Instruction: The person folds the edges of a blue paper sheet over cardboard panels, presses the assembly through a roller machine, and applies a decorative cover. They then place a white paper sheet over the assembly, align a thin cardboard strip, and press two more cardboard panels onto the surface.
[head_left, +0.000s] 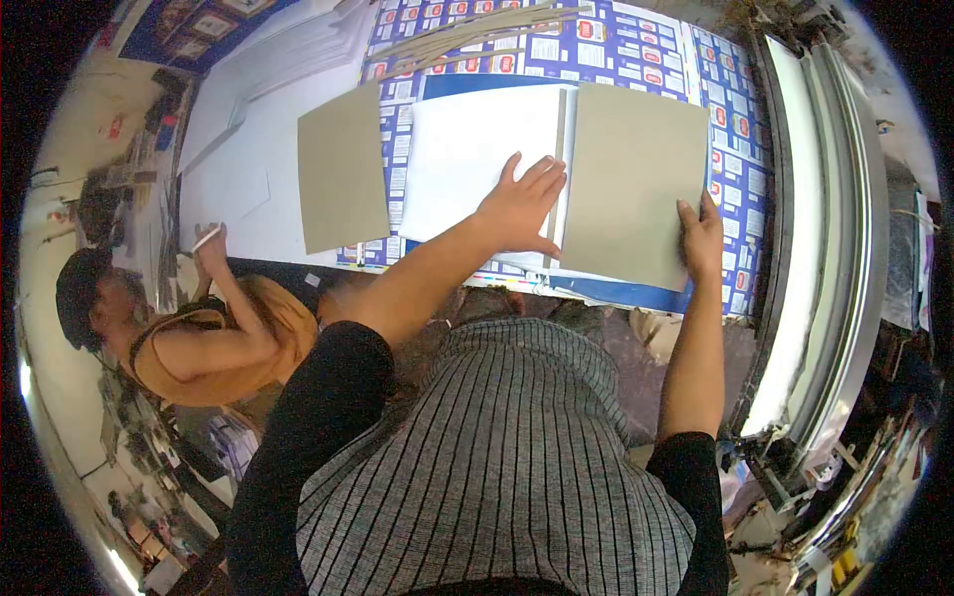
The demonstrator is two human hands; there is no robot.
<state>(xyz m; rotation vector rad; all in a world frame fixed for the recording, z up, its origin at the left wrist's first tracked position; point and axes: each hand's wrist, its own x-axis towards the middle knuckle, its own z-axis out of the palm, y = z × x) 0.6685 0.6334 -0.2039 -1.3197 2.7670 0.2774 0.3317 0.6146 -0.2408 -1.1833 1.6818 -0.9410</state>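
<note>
My left hand [521, 211] lies with its fingers spread on a white sheet [477, 149], its fingertips at a narrow grey-brown strip [560, 129]. To the right of the strip is a large grey-brown board [636, 179]. My right hand [702, 233] is at this board's right edge, thumb and fingers apart, with the thumb near the edge. Blue material [616, 292] shows under the board and the sheet along their lower side. Another grey-brown board [344, 169] lies to the left of the white sheet.
Printed blue-and-white sheets [735, 129] cover the table. Long thin strips [467, 35] are piled at the back. White sheets [298, 60] lie at the back left. A co-worker [219, 338] sits at the left. A long metal machine part [835, 248] runs along the right.
</note>
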